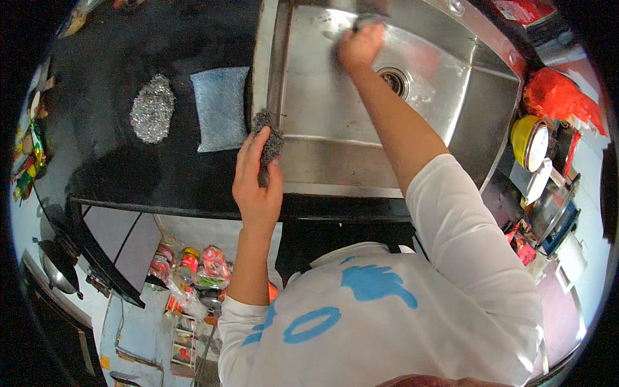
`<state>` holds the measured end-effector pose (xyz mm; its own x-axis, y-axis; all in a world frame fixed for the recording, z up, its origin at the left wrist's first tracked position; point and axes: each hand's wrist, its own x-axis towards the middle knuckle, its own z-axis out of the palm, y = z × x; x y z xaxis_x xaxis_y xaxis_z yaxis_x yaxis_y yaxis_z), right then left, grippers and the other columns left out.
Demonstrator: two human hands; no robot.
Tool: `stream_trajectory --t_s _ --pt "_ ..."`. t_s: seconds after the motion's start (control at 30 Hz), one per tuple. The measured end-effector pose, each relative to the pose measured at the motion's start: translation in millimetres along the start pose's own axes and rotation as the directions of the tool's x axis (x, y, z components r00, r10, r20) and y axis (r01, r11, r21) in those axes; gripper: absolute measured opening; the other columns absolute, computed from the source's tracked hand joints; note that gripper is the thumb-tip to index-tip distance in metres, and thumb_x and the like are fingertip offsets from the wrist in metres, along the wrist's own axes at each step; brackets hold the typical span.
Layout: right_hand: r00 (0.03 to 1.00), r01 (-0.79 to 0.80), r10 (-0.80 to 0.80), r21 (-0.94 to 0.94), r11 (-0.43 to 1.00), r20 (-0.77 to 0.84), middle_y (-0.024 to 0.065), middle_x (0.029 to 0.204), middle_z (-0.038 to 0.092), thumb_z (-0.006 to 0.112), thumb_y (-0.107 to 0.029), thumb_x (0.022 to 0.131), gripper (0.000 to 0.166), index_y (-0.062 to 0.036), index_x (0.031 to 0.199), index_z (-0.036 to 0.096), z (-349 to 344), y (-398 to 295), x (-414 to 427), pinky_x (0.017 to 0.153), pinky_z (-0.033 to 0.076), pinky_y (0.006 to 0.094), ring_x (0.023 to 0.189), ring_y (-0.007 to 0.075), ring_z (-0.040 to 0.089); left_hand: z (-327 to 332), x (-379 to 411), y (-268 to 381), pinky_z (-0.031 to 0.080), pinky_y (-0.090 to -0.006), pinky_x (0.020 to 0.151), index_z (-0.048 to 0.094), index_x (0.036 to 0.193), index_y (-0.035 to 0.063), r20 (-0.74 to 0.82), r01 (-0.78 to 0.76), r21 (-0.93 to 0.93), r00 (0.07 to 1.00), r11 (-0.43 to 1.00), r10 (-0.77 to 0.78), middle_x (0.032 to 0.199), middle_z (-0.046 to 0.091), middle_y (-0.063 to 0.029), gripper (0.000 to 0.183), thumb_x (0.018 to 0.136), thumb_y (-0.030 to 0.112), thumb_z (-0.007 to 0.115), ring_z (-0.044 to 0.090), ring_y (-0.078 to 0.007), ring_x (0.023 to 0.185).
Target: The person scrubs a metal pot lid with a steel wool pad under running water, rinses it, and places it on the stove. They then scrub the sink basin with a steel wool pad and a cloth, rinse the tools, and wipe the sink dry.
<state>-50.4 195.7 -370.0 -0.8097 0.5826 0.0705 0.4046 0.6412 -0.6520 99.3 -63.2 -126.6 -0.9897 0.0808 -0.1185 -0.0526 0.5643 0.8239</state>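
My left hand (256, 169) rests at the left edge of the sink with its fingers on a dark grey steel wool scourer (272, 142). Inside the stainless steel sink (329, 164), my right hand (362, 43) is near the far wall, above and left of the drain (394, 80). It is blurred, and a dark object (370, 20) that I cannot make out shows at its fingertips. On the black countertop, left of the sink, lie a light blue rectangular scrubbing pad (221, 109) and, farther left, a silvery mesh scourer (153, 109).
Right of the sink are a red plastic bag (556, 99), a yellow bowl (524, 138) and a glass lid (556, 208). Below the counter's front edge (169, 210), jars and packets stand in an open space. A wok (58, 266) is at the lower left.
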Motion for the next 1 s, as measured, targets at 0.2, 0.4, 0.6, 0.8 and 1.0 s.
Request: stream_trajectory --t_s 0.2,0.4,0.6,0.8,1.0 --pt "0.717 0.629 -0.677 -0.266 0.731 -0.164 0.0100 0.095 0.066 0.060 -0.030 0.092 0.037 -0.0039 0.118 0.057 -1 -97 -30 0.071 0.050 0.0305 0.083 0.0167 0.062 2 -4 -4 0.045 -0.0333 0.094 0.053 0.129 0.0025 -0.008 -0.022 -0.008 1.000 1.000 0.022 0.127 0.055 -0.0130 0.044 0.085 -0.005 0.054 0.054 -0.0254 0.114" --pt "0.426 0.799 -0.770 0.202 0.567 0.475 0.0144 0.134 0.048 0.066 -0.012 0.074 0.043 -0.0045 0.116 0.057 -34 -49 -68 0.104 0.035 0.0465 0.124 0.0329 0.045 0 -1 -3 0.046 -0.0333 0.094 0.053 0.129 0.0038 -0.002 -0.063 0.015 0.998 0.998 0.063 0.127 0.055 -0.0131 0.045 0.085 -0.006 0.054 0.054 -0.0246 0.114" --pt "0.061 0.769 -0.725 0.431 0.472 0.686 0.0061 0.131 0.053 0.064 -0.010 0.075 0.049 -0.0163 0.123 0.058 -114 6 -76 0.100 0.041 0.0428 0.117 0.0284 0.052 -4 -1 6 0.045 -0.0349 0.094 0.056 0.126 0.0065 -0.002 -0.007 -0.046 1.000 0.999 0.007 0.123 0.057 -0.0179 0.043 0.084 -0.001 0.056 0.055 -0.0312 0.116" --pt "0.469 0.299 -0.344 0.221 0.928 0.813 0.0082 0.122 0.055 0.063 -0.004 0.072 0.049 -0.0178 0.118 0.059 -135 -17 -105 0.088 0.049 0.0392 0.105 0.0310 0.057 -4 -2 8 0.045 -0.0347 0.093 0.056 0.127 0.0092 -0.005 -0.011 -0.063 1.000 0.998 0.011 0.124 0.056 -0.0180 0.043 0.085 0.000 0.057 0.055 -0.0308 0.116" --pt "0.215 0.433 -0.373 0.254 0.865 0.903 0.0086 0.113 0.053 0.061 -0.001 0.073 0.045 -0.0174 0.114 0.057 -87 -25 -157 0.080 0.049 0.0421 0.098 0.0334 0.059 -7 1 7 0.043 -0.0364 0.096 0.055 0.127 0.0091 0.053 0.009 -0.018 0.999 1.000 -0.008 0.125 0.056 -0.0169 0.043 0.085 0.001 0.057 0.054 -0.0322 0.118"
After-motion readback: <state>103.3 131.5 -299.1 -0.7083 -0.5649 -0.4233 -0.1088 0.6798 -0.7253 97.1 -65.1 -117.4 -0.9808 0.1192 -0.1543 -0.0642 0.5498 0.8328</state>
